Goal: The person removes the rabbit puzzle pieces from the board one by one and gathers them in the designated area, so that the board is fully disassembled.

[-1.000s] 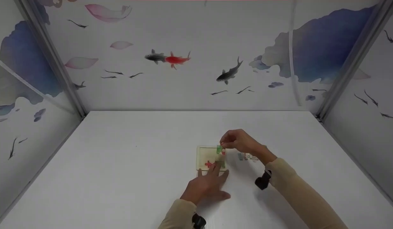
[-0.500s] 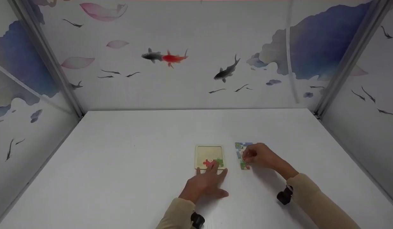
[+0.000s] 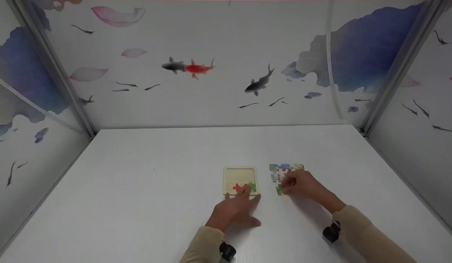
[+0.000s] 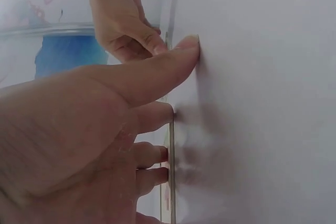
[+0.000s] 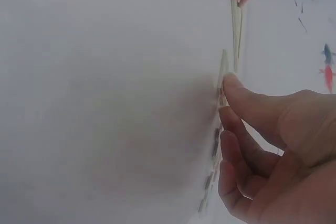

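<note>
My left hand (image 3: 235, 212) lies spread at the near side of a shallow wooden puzzle tray (image 3: 224, 179), its fingers over the front rim. One fingertip touches a red puzzle piece (image 3: 236, 187); a green puzzle piece (image 3: 252, 185) sits beside it in the tray's near right corner. To the right, my right hand (image 3: 300, 184) bends over a group of flat picture puzzle pieces (image 3: 273, 167). Its thumb and fingers are curled at a green-edged puzzle piece (image 3: 279, 190) at the group's near edge, pinching it at table level. The hand hides part of the group.
The white table (image 3: 138, 204) is enclosed by a back wall (image 3: 218, 106) and side walls printed with fish and petals. A strip of table separates the tray from the loose pieces. Each wrist carries a black camera (image 3: 331, 232).
My right hand has left the tray's upper right corner, where it held a green and red piece, and moved right to the loose pieces. My left hand stays at the tray.
</note>
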Demonstrator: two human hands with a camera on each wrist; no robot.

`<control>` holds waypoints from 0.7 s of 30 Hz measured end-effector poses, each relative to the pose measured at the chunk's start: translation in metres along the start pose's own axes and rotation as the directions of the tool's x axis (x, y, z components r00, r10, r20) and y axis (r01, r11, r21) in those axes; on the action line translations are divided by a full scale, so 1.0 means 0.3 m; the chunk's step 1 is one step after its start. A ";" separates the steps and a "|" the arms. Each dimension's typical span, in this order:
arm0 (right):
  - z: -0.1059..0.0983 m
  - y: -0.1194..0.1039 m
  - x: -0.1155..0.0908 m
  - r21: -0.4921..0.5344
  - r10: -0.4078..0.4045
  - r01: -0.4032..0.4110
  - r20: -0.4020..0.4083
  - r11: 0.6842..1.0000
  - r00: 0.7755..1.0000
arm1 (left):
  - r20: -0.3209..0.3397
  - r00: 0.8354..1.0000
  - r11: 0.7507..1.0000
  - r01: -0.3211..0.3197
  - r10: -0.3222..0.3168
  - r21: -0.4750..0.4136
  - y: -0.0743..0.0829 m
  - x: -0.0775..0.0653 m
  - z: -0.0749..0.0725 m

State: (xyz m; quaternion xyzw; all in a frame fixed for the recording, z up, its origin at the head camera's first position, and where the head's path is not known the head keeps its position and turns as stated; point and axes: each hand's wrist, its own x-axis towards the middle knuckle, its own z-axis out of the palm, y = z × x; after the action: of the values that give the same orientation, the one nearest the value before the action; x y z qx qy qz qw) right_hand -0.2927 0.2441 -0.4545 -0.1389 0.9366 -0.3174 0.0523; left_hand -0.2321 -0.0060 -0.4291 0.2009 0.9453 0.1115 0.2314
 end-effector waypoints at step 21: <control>-0.008 -0.055 0.042 0.037 0.026 -0.023 -0.063 0.999 0.998 | 0.021 0.995 0.995 -0.098 0.098 -0.022 0.030 0.006 0.016</control>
State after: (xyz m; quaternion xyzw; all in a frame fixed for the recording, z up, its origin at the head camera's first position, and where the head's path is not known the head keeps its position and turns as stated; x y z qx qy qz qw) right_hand -0.3016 0.2292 -0.4427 -0.1162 0.9336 -0.3377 0.0287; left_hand -0.2283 0.0034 -0.4312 0.2459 0.9305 0.1302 0.2381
